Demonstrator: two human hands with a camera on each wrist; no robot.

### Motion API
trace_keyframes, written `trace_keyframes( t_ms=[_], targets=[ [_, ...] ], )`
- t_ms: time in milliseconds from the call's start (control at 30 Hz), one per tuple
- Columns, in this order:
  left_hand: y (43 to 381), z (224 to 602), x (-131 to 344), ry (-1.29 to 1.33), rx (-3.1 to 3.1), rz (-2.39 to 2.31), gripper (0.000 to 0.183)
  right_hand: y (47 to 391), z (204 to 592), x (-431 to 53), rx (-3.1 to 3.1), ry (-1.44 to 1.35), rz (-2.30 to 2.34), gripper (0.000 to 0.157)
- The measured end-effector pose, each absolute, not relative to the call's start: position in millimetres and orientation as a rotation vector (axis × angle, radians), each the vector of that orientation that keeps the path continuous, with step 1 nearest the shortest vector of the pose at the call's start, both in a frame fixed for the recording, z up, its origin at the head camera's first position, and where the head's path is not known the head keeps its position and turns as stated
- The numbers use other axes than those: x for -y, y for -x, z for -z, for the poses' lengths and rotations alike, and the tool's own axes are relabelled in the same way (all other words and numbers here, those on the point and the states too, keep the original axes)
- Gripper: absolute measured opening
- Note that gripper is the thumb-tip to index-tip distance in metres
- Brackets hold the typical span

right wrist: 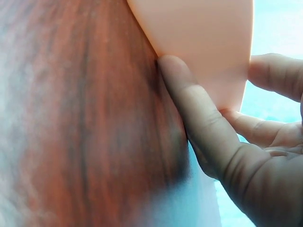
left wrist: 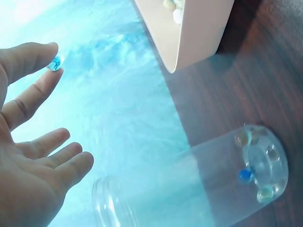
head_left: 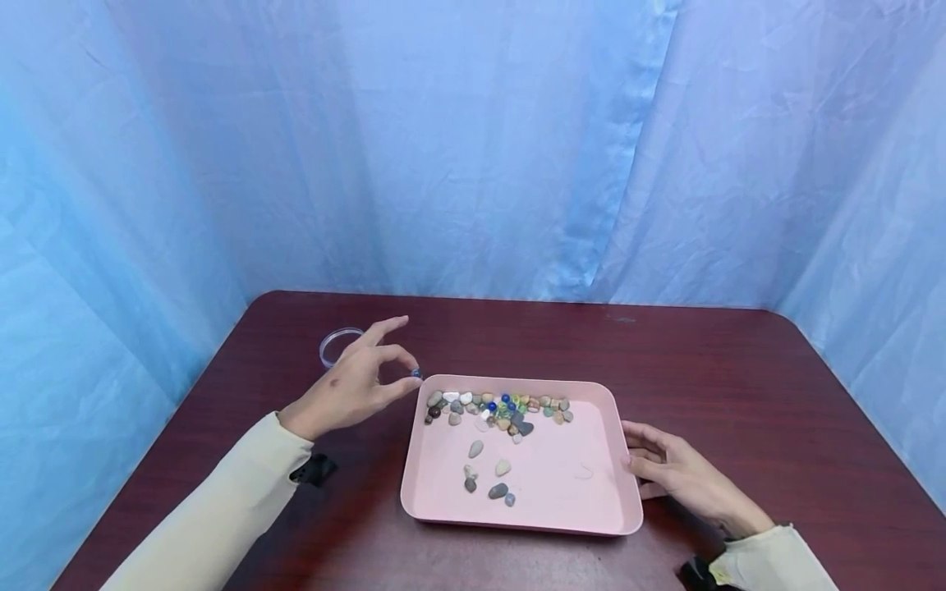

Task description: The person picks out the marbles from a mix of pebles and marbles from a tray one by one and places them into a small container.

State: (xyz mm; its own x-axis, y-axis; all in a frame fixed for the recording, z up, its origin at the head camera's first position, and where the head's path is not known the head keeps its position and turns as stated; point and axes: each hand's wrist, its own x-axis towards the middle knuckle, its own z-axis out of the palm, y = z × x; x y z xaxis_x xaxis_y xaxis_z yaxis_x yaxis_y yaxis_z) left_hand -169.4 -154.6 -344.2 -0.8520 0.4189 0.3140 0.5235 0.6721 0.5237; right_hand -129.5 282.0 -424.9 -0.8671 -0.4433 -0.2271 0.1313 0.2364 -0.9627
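Note:
My left hand (head_left: 351,386) pinches a small clear-blue glass marble (left wrist: 56,63) between thumb and index finger, its other fingers spread. It hovers just off the far left corner of a pink tray (head_left: 554,501). Below this hand, in the left wrist view, a clear jar (left wrist: 208,175) stands on the table with several marbles, one deep blue (left wrist: 245,175), at its bottom. My right hand (head_left: 683,472) grips the tray's right wall, thumb on one edge and fingertips on another.
Along the tray's far side lie mixed pebbles (head_left: 454,418) and glass marbles, among them a few blue ones (head_left: 506,398). Several loose stones (head_left: 498,491) are nearer its front. A dark red wooden table (head_left: 739,394) carries everything; a pale blue curtain (head_left: 473,164) hangs behind.

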Motion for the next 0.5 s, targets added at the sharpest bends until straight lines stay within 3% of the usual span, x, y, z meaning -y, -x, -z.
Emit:
trace_keyframes(
  t_ms=[500],
  targets=[
    [173.5, 323.6, 181.3, 0.626, 2.701, 0.961, 0.007, 127.6, 423.0, -281.3, -2.050, 0.299, 1.693, 0.068]
  ],
)
